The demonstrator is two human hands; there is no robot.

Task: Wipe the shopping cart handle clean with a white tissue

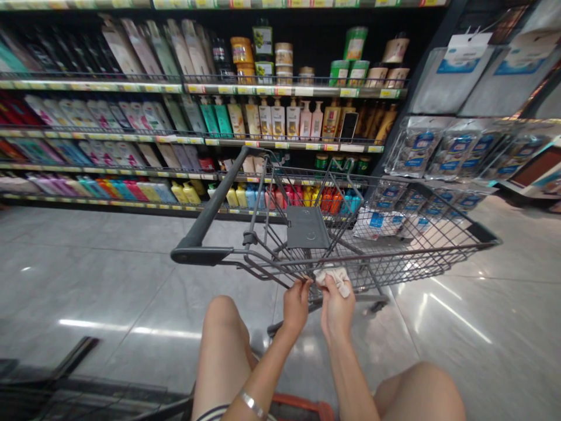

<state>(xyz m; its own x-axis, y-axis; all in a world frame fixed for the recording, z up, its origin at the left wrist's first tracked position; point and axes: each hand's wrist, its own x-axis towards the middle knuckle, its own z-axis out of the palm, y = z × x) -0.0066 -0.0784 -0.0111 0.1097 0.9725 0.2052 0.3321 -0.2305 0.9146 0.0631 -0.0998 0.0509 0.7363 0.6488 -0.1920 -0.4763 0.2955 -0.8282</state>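
A grey wire shopping cart (385, 260) stands side-on in front of my knees, its handle (214, 202) to the left. My right hand (339, 301) is closed around a crumpled off-white cloth (333, 279), which lies against the cart's lower side wires. Just left of it, my left hand (297, 304) has its fingers pinched together at the same wires. Whether those fingers grip a wire or something small cannot be made out. A grey plastic child-seat flap (308, 227) sits inside the cart, above both hands.
Behind the cart, shelves (280, 143) carry rows of bottles and jars. Packaged goods (416, 149) hang at the right. Shiny grey tiles (109, 269) cover the floor. Dark rack-like bars (74, 362) are at the lower left, and a red-orange edge (302, 406) shows between my legs.
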